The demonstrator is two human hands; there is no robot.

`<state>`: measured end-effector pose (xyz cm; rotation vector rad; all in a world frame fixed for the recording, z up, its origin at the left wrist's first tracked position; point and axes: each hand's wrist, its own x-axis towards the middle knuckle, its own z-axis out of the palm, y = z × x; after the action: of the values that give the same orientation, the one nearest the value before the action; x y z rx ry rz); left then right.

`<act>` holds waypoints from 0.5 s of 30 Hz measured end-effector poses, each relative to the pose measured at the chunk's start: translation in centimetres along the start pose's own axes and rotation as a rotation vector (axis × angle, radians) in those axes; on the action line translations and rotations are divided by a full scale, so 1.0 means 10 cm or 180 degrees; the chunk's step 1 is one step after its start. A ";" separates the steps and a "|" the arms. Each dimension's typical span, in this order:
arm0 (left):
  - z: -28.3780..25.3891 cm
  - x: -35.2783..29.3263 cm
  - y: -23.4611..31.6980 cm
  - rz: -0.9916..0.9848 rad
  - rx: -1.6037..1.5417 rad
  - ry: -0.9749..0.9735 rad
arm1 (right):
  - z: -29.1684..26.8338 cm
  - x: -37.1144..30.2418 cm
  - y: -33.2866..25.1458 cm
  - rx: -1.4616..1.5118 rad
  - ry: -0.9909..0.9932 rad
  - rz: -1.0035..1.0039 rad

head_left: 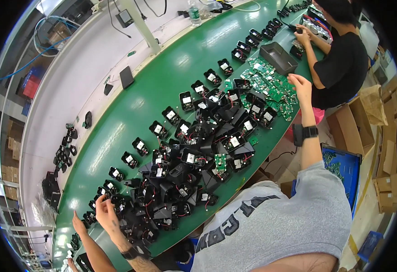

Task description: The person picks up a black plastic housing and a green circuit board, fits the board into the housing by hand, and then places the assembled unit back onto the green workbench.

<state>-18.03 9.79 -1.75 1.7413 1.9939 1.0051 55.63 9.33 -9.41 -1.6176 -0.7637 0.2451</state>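
My left hand (pixel 106 214), with a dark wristband, is over the left end of a row of black plastic housings (pixel 116 173). Its fingers are bent, with a gap between thumb and fingertips, and nothing shows in it. On the far right, my right hand (pixel 302 86), with a black watch, is raised beside a spread of green circuit boards (pixel 271 84). Thumb and fingers are drawn together there; anything between them is too small to make out. Between my hands lies a big heap of black housings (pixel 189 158) with red wires and white parts. One green board (pixel 220 162) rests on it.
A co-worker (pixel 343 59) in black works at the upper right, near a dark grey bin (pixel 277 58). Another person's hand (pixel 78 225) is left of mine. Beyond the green table (pixel 130 106) runs a pale ledge (pixel 71 68). Cardboard boxes (pixel 352 122) and a blue crate (pixel 355 158) stand right.
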 end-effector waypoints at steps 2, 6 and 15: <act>-0.28 0.17 -0.92 -0.0231 0.0030 0.0154 | 0.05 -0.14 -0.01 -0.0036 -0.0184 0.0130; -0.44 0.27 -1.72 -0.0340 0.0910 0.1004 | 0.00 -0.36 -0.02 -0.0266 -0.0450 0.0190; -1.01 0.52 -2.61 -0.1520 0.0829 0.2223 | -0.45 0.04 0.52 -0.0689 -0.1266 -0.0040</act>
<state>-44.84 11.33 -11.10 0.9653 2.8889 1.3314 60.22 5.95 -13.25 -1.7913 -1.1343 0.4989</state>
